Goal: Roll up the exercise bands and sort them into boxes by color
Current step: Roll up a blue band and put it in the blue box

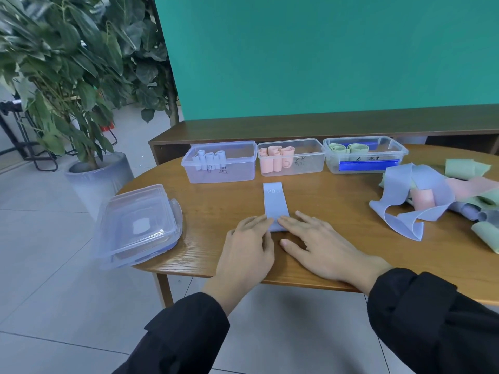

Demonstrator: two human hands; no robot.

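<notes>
Currently, your left hand (247, 248) and right hand (321, 245) lie flat on the table (337, 211), fingers extended and relaxed, not clenched. The fingertips of both hands press on the near end of the blue band (275, 205), where a first fold or roll appears to have begun; how tight that roll is cannot be seen under the fingers.

The band runs straight away from your fingertips, its printed end pointing at the boxes. Judged from this layout, it was laid lengthwise so that the roll travels forward in one line.

Beyond the band's far end stand three clear boxes in a row. The blue box (218, 164), ahead and left of your fingertips, holds rolled blue bands. The pink box (291, 157), straight ahead, holds pink rolls. The green box (364, 153), ahead and right, holds green rolls. The finished roll belongs in the first.

Well to the right of your right fingers lies the unsorted pile (437, 195) of blue, pink and green bands, within reach for the next pick. Left of your left fingers rest the stacked lids (137, 225), overhanging the table edge, clear of the rolling path.
</notes>
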